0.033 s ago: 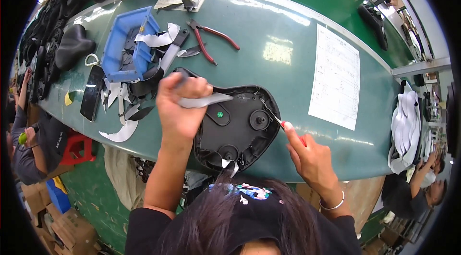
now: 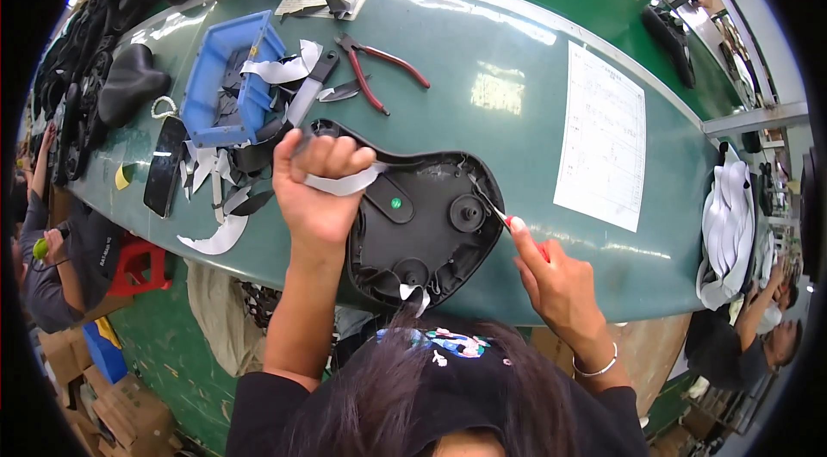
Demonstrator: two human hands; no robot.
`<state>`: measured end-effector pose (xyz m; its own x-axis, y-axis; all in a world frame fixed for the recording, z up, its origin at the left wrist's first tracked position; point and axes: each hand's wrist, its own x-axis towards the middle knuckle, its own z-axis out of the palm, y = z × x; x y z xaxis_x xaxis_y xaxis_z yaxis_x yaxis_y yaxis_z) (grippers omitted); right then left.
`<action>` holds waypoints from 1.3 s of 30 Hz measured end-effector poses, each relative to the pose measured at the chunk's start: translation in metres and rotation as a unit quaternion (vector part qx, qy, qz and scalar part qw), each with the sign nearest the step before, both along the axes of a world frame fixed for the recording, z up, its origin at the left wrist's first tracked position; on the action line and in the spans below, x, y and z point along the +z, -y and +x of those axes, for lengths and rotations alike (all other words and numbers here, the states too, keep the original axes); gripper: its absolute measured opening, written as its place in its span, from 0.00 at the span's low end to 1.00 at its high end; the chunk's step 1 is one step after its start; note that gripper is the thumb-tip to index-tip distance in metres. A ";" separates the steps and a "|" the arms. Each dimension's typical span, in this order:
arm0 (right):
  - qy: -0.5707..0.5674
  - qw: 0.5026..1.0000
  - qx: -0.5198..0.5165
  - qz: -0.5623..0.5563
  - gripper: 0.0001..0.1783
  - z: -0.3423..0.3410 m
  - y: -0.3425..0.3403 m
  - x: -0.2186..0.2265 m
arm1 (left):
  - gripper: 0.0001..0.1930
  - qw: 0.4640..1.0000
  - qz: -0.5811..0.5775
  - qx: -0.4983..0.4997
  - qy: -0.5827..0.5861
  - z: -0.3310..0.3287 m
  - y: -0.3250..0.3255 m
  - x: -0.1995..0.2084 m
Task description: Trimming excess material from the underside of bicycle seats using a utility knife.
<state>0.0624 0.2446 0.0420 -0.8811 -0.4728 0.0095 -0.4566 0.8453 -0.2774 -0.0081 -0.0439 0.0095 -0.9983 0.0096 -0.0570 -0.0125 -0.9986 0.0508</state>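
A black seat (image 2: 444, 242) lies underside up at the table's near edge, showing a dark base with round bosses and a rim of folded cover. My left hand (image 2: 320, 186) is closed in a fist on a strip of white-backed material (image 2: 345, 184), raised over the seat's left side. My right hand (image 2: 556, 280) grips a red-handled tool (image 2: 510, 221) with a thin metal tip. That tip meets the rim at the seat's right side; my fingers hide most of the handle. A small white scrap (image 2: 415, 297) hangs at the near rim.
Left of the seat are a blue bin (image 2: 194, 104) with dark scraps, a knife (image 2: 310, 91), loose offcuts (image 2: 215, 237) and a phone (image 2: 165, 167). Red-handled nippers (image 2: 370, 74) lie behind it. A printed sheet (image 2: 600, 138) rests at right. Other people work at both sides.
My left hand has shifted slightly left, carrying the strip with it. My right hand, the tool and the seat stay nearly in place.
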 end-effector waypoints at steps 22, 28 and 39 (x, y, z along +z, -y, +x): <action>-0.008 0.989 0.103 0.110 0.30 -0.035 -0.018 0.023 | 0.18 0.265 -0.944 -0.040 -0.193 -0.005 -0.020 0.001; 0.053 0.997 -0.040 0.050 0.29 0.020 -0.007 0.009 | 0.19 0.297 -0.950 -0.029 -0.093 0.019 -0.036 -0.001; -0.016 0.954 -0.144 -0.261 0.30 0.010 0.014 -0.010 | 0.17 0.285 -0.956 0.062 -0.031 0.042 -0.037 -0.001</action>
